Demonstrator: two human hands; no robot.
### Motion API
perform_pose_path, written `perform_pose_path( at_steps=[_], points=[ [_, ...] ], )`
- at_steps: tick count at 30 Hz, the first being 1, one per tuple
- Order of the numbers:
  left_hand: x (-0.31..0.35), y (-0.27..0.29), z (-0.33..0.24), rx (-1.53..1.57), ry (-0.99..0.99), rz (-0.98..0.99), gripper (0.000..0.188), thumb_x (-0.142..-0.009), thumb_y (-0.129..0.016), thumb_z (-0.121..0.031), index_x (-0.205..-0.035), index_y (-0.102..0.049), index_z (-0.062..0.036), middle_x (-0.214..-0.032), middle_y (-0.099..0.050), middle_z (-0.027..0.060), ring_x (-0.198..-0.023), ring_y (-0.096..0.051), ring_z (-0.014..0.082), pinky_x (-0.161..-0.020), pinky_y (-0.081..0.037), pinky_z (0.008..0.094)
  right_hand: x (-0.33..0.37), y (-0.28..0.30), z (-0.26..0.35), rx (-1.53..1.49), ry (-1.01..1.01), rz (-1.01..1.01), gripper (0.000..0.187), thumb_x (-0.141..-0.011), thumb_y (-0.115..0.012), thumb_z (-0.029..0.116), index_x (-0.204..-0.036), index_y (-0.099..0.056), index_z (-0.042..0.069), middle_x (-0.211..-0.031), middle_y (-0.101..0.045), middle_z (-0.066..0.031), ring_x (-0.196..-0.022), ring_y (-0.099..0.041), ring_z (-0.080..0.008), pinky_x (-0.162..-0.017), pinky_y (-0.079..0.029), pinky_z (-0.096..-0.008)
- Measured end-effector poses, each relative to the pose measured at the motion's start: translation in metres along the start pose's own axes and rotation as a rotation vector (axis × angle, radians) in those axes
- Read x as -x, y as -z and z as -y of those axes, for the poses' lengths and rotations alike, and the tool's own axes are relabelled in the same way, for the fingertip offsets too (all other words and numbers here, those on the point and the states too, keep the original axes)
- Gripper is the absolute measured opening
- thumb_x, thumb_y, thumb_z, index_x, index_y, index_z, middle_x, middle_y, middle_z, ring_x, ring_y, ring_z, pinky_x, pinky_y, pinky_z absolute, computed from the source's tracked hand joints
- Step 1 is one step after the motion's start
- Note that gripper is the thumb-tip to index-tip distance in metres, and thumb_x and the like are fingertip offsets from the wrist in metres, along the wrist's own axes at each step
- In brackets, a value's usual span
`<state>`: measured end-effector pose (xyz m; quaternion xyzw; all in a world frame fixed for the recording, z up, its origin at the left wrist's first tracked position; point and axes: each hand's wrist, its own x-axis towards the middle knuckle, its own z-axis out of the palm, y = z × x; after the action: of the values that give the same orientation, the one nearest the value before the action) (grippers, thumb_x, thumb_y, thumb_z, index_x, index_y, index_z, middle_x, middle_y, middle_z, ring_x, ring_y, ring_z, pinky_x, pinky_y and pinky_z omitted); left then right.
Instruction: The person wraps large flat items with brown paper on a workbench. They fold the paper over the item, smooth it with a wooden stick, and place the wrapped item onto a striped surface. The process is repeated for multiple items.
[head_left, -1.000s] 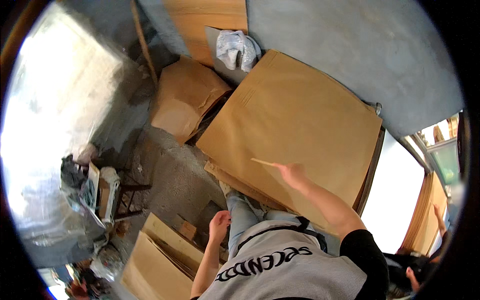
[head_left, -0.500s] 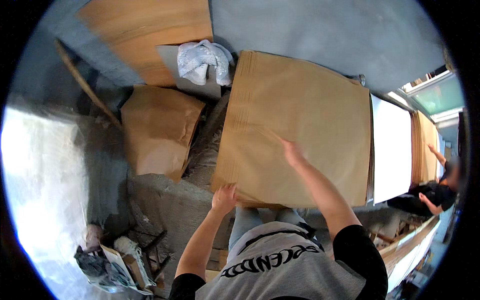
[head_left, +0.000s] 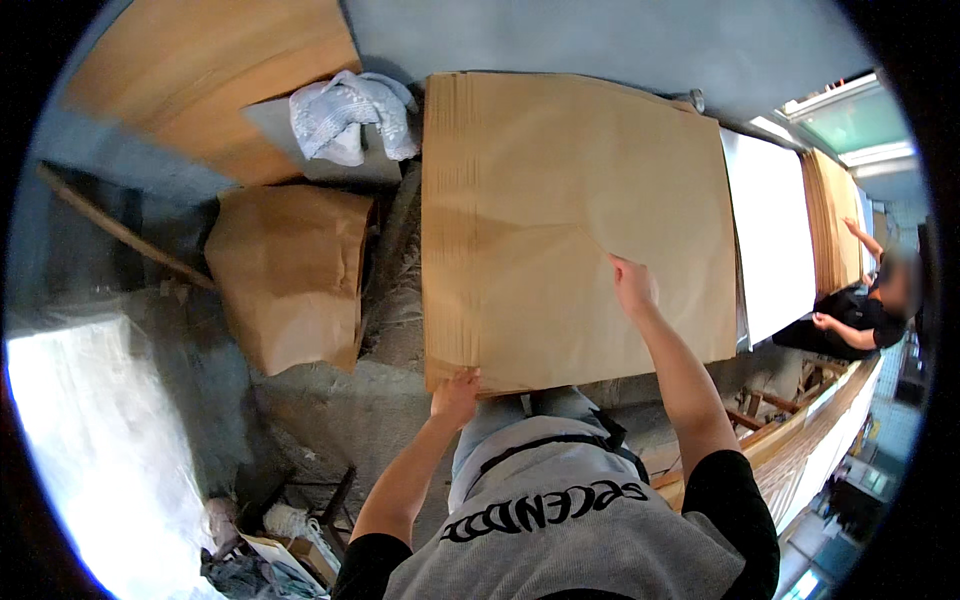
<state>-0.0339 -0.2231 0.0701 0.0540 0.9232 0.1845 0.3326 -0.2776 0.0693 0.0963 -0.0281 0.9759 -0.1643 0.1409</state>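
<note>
A broad stack of brown paper sheets (head_left: 560, 150) lies in front of me, its left edges fanned into thin steps. My left hand (head_left: 457, 396) is closed on the near edge of the stack, close to its left corner. Over the middle right of the top sheet, my right hand (head_left: 635, 287) is closed on a thin, light-coloured stick (head_left: 595, 241). The stick's tip points away and to the left, low over the paper; whether it touches is unclear. A faint crease or shadow runs leftward across the sheet from the tip.
Left of the stack stand a folded brown paper pile (head_left: 290, 260) and a wooden pole (head_left: 120, 225). A white cloth (head_left: 350, 110) lies behind. White sheets (head_left: 770, 230) adjoin on the right, with another person (head_left: 860, 325) beyond. Odds and ends (head_left: 285, 540) sit lower left.
My right hand has moved to the right with the stick and a little toward the far side. My left hand stays at the near left corner. The view has shifted.
</note>
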Motion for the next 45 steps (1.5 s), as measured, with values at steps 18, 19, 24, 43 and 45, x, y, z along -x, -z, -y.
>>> perform_pose_path(
  at_steps=[18, 19, 24, 43, 45],
  points=[
    [-0.018, -0.070, 0.043, 0.088, -0.108, 0.086, 0.031, -0.082, -0.041, -0.011, -0.112, -0.048, -0.0141, -0.126, -0.041, 0.0068, -0.117, -0.038, 0.0235, -0.094, -0.034, 0.0364, 0.026, -0.002, 0.035, -0.009, -0.012, 0.089, 0.034, -0.076, -0.047, 0.010, -0.106, -0.057, 0.023, -0.067, -0.056, -0.0125, -0.059, -0.057, -0.0256, -0.048, -0.043, -0.0378],
    [-0.018, -0.080, 0.048, 0.042, -0.149, 0.073, 0.030, -0.082, -0.041, -0.011, -0.111, -0.049, -0.0138, -0.124, -0.043, 0.0064, -0.115, -0.040, 0.0235, -0.093, -0.035, 0.0373, 0.025, 0.011, 0.043, 0.029, -0.023, 0.070, 0.035, -0.076, -0.046, 0.010, -0.106, -0.057, 0.024, -0.067, -0.056, -0.0124, -0.059, -0.057, -0.0257, -0.049, -0.043, -0.0377],
    [-0.030, -0.064, 0.055, -0.145, -0.540, -0.172, 0.023, -0.079, -0.046, -0.007, -0.100, -0.055, -0.0102, -0.105, -0.054, 0.0052, -0.092, -0.053, 0.0225, -0.080, -0.043, 0.0353, 0.061, 0.008, 0.075, 0.185, 0.113, 0.268, 0.033, -0.078, -0.048, 0.018, -0.110, -0.054, 0.024, -0.081, -0.062, -0.0100, -0.069, -0.060, -0.0275, -0.057, -0.048, -0.0403],
    [-0.092, 0.011, 0.033, 1.675, 0.455, -0.448, 0.026, -0.080, -0.057, -0.014, -0.103, -0.047, -0.0098, -0.095, -0.052, 0.0032, -0.082, -0.051, 0.0133, -0.071, -0.045, 0.0300, 0.091, -0.023, 0.105, 0.085, 0.170, 0.210, 0.034, -0.078, -0.047, 0.017, -0.109, -0.054, 0.028, -0.071, -0.060, -0.0114, -0.062, -0.058, -0.0292, -0.053, -0.047, -0.0413],
    [-0.086, 0.014, 0.028, 1.655, 0.533, -0.426, 0.025, -0.079, -0.057, -0.015, -0.102, -0.048, -0.0081, -0.094, -0.053, 0.0029, -0.083, -0.051, 0.0124, -0.065, -0.044, 0.0273, 0.089, -0.020, 0.114, 0.042, 0.143, 0.184, 0.033, -0.078, -0.048, 0.016, -0.107, -0.056, 0.028, -0.068, -0.059, -0.0104, -0.060, -0.058, -0.0282, -0.052, -0.046, -0.0407]
  ],
)
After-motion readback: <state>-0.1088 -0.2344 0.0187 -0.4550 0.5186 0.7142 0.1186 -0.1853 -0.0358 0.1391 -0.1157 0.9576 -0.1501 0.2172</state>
